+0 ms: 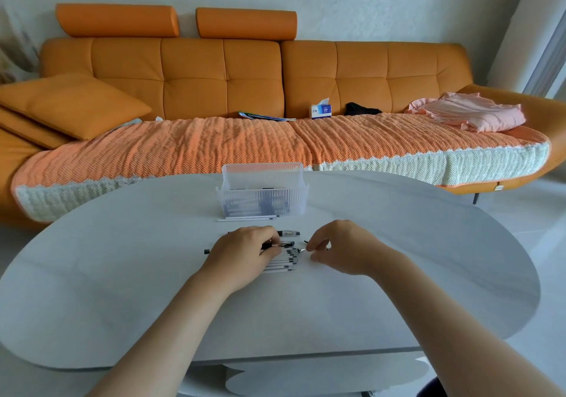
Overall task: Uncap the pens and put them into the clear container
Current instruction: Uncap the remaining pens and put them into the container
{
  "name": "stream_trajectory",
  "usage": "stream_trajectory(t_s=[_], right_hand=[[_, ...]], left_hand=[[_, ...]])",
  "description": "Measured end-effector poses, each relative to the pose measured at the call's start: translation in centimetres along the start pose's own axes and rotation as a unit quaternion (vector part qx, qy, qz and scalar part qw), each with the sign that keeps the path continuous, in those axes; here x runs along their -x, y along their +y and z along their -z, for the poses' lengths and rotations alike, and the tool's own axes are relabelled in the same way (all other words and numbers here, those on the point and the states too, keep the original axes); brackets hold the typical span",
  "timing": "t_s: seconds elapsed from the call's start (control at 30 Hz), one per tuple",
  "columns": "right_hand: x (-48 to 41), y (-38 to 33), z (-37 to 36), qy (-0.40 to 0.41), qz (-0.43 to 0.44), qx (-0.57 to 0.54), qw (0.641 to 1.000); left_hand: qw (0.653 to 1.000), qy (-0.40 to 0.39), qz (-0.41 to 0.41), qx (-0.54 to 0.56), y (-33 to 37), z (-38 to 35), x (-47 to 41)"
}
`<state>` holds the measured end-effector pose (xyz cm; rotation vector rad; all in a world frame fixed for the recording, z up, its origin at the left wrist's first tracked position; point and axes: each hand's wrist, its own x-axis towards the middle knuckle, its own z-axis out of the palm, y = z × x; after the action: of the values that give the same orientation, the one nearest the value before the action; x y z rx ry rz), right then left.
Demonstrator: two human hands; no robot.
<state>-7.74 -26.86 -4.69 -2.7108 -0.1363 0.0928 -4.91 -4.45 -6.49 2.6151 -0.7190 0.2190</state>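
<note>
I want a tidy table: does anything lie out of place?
Yes. Thin white pens lie on the table just in front of the clear container, not inside it, and one small black piece sits alone, apart from the pen row.

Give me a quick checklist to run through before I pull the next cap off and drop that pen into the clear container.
1. Left hand holds a pen: ok, fingers curl over it.
2. Right hand has hold of the cap: cannot tell, its curled fingers hide what they pinch.
3. Clear container upright with an open top: ok.
4. No pens stray outside the container: not ok, two loose pens lie on the table just in front of it.
5. More pens within reach: ok, a row of pens lies under the hands.
</note>
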Motion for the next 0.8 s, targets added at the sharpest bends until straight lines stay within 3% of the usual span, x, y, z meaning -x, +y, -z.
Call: stream_trajectory(t_s=[0.17,0.57,0.8], right_hand=[[-0.5,-0.4,-0.3,0.056,0.024,-0.007,0.998],[-1.7,-1.3,-1.2,0.042,0.035,0.058,0.997],[-1.2,-1.9,-0.9,0.093,0.065,-0.07,0.991]], left_hand=[[1.0,-0.006,0.008,0.013,-0.3,0.2,0.1],[0.999,-0.001,0.015,0.031,-0.9,0.8,0.5],[0.999,0.005,0.009,0.052,-0.8,0.9,0.5]])
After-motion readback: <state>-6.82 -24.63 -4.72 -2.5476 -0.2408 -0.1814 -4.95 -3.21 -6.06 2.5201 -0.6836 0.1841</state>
